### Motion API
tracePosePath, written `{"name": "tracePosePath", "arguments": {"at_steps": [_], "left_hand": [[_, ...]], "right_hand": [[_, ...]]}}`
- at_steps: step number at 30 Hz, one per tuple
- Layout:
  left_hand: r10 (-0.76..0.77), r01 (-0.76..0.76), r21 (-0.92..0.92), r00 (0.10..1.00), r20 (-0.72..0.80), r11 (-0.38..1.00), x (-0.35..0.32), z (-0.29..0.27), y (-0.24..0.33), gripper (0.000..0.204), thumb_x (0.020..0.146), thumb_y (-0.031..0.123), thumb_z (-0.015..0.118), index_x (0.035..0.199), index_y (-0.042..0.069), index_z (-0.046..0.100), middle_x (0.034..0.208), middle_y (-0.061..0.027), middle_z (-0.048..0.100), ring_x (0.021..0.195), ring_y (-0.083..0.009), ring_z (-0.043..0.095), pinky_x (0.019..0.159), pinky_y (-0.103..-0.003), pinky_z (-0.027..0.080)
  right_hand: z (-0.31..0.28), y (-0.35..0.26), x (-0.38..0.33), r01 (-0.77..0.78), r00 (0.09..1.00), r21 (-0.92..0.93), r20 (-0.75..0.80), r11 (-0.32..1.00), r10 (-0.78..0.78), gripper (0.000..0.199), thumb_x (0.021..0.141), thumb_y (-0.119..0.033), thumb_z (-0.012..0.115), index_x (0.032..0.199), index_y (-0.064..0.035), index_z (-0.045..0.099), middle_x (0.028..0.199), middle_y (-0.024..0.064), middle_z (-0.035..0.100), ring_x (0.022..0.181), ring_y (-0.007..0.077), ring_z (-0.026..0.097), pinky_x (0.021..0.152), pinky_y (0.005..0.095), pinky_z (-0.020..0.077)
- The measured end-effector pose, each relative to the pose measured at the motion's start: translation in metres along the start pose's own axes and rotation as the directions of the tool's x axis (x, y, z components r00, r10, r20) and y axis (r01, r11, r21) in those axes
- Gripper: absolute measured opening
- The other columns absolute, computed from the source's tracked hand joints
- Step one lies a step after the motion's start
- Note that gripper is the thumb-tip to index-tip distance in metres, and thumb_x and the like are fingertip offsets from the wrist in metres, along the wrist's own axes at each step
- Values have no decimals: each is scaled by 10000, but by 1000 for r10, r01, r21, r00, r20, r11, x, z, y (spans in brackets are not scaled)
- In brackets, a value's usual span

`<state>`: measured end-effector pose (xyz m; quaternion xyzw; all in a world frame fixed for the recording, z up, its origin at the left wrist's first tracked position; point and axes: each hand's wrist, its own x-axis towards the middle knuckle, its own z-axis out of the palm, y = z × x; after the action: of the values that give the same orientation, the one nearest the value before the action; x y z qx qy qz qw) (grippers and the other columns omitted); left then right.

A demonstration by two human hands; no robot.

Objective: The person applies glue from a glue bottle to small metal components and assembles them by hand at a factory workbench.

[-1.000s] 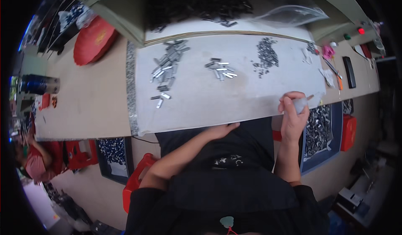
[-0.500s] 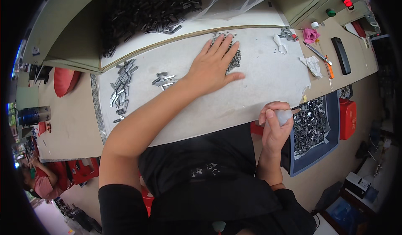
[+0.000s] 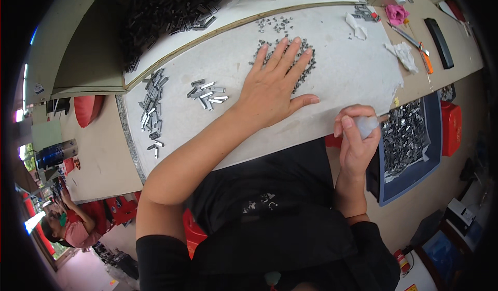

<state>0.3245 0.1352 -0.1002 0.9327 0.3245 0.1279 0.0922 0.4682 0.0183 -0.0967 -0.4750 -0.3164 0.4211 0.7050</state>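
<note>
My left hand [image 3: 270, 86] lies palm down with fingers spread over a patch of tiny dark metal pieces [image 3: 307, 69] on the white work surface [image 3: 207, 130]. More tiny pieces [image 3: 275, 24] are scattered beyond the fingertips, by the far edge. At the near right edge, my right hand [image 3: 357, 146] is closed around a translucent whitish object with a rounded end [image 3: 367, 126]; its kind does not show. Left of my left hand lies a small group of metal clips [image 3: 207, 94]. A longer heap of similar clips [image 3: 152, 104] lies at the left edge.
A blue-grey bin [image 3: 404, 190] of metal parts stands right, beside a red stool [image 3: 451, 128]. Dark parts [image 3: 171, 19] pile on the back shelf. Crumpled tissue [image 3: 402, 55], an orange-handled cutter [image 3: 426, 62] and a black case [image 3: 439, 42] lie right. Another person [image 3: 78, 229] sits far left.
The view has shifted. My left hand has drawn back toward me, and the tiny pieces now spread more widely, some left behind near the far edge. My right hand still grips the whitish object.
</note>
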Motion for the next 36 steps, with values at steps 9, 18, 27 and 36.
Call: {"name": "tracePosePath", "arguments": {"at_steps": [9, 18, 27, 36], "left_hand": [[15, -21, -57, 994, -111, 998, -11, 6, 1, 709, 770, 539, 491, 1302, 96, 335, 1365, -157, 269, 1270, -309, 232, 1019, -489, 154], [-81, 68, -77, 980, -181, 995, -71, -47, 5, 465, 760, 280, 605, 1188, 141, 488, 1238, -118, 435, 1168, -297, 379, 966, -454, 261], [-274, 253, -132, 945, -181, 958, -94, -57, -44, 173, 679, 80, 659, 847, 76, 618, 807, -32, 553, 776, -204, 500, 711, -323, 355], [-238, 196, -152, 907, -347, 969, -102, -47, -36, 117, 689, 44, 644, 793, 66, 596, 811, -31, 597, 744, -198, 545, 681, -291, 385]], "right_hand": [[11, 3, -19, -43, 999, -67, 5, 997, 44, 105, 769, 36, 538, 869, 13, 516, 730, 105, 570, 552, 76, 470, 494, 179, 362], [27, -2, -22, -72, 996, -92, 47, 993, 77, 121, 767, 50, 528, 879, 9, 507, 731, 104, 554, 540, 76, 456, 478, 175, 338], [49, 10, -24, -75, 979, -192, 175, 979, 109, 174, 761, 65, 545, 921, 3, 514, 768, 64, 575, 585, 47, 462, 488, 169, 381], [51, 10, -38, -181, 940, -287, 232, 941, 252, 132, 756, 41, 579, 878, -6, 562, 795, 28, 578, 744, 68, 526, 671, 202, 420]]}}
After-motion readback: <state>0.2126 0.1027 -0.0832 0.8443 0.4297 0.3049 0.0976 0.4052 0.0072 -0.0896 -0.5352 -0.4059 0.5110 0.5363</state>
